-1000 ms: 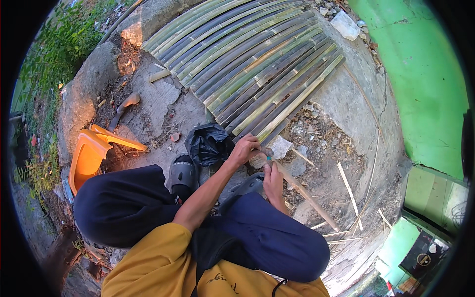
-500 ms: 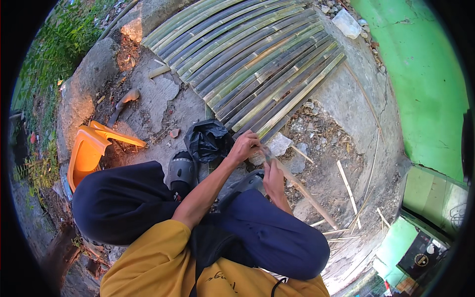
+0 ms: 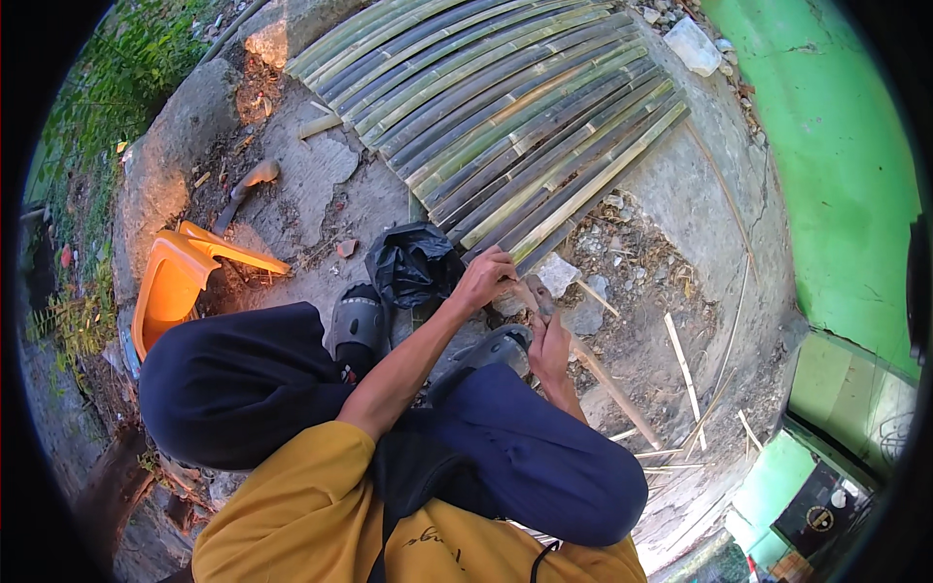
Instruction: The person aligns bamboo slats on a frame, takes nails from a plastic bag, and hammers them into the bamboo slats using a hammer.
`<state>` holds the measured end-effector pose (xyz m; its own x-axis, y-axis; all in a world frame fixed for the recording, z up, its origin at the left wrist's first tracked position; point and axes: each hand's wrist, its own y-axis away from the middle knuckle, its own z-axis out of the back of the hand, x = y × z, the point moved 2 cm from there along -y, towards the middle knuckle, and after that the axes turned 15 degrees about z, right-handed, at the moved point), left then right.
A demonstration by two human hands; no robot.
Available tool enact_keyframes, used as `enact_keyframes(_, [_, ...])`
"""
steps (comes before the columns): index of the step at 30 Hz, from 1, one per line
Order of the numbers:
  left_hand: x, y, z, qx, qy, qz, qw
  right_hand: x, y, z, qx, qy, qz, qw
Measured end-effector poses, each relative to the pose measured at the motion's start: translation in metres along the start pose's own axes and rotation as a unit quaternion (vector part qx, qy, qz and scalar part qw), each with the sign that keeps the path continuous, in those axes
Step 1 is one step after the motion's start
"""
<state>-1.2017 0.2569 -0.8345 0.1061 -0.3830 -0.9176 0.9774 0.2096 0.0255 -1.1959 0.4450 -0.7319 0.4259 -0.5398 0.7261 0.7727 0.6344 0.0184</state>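
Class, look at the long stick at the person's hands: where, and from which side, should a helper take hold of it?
Probably on the bare lower stretch of the long stick, coming from the person's right. It is slim and fairly straight there, slanting off to that side, clear of the left hand and right hand, both near its upper end.

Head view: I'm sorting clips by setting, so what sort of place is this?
Probably an outdoor yard beside a building: leafy plants grow at upper left, the ground is rough concrete and dirt, and a green wall runs along the right.
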Motion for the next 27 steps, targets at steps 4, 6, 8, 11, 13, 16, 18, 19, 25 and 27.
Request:
enact_keyframes(4, [0.001,0.001,0.001,-0.006,-0.012,-0.004,1.0,-0.004,-0.004,-0.001,0.03,0.04,0.008,0.999])
enact_keyframes(6, [-0.002,-0.001,0.001,0.006,-0.009,-0.005,1.0,0.001,-0.009,0.004,0.011,-0.001,0.014,1.0])
enact_keyframes(8, [-0.004,-0.002,0.002,0.002,-0.008,0.0,1.0,-0.001,-0.005,0.003,0.013,0.003,0.002,1.0])
enact_keyframes(11, [-0.003,0.001,0.003,-0.004,-0.023,-0.008,1.0,-0.01,-0.009,-0.003,0.049,0.041,0.017,0.998])
enact_keyframes(13, [-0.003,0.006,0.001,0.015,-0.007,-0.011,1.0,-0.014,-0.004,0.003,0.072,0.05,-0.006,0.996])
enact_keyframes(16, [-0.001,-0.002,0.001,0.006,0.013,-0.002,1.0,-0.012,-0.002,0.007,0.002,0.006,0.03,1.0])
enact_keyframes(18, [0.004,0.0,0.002,-0.002,-0.006,-0.006,1.0,-0.012,-0.007,-0.001,0.051,0.025,0.032,0.998])
enact_keyframes(19, [0.001,0.0,0.001,-0.002,-0.004,-0.009,1.0,-0.018,-0.007,-0.002,0.05,0.028,0.031,0.998])
enact_keyframes(25, [-0.001,0.0,0.003,-0.001,0.001,-0.012,1.0,0.004,-0.004,0.009,-0.009,-0.031,-0.012,0.999])
enact_keyframes(27, [-0.003,0.0,0.003,0.015,0.019,-0.009,1.0,-0.006,-0.003,0.007,-0.004,-0.037,-0.007,0.999])
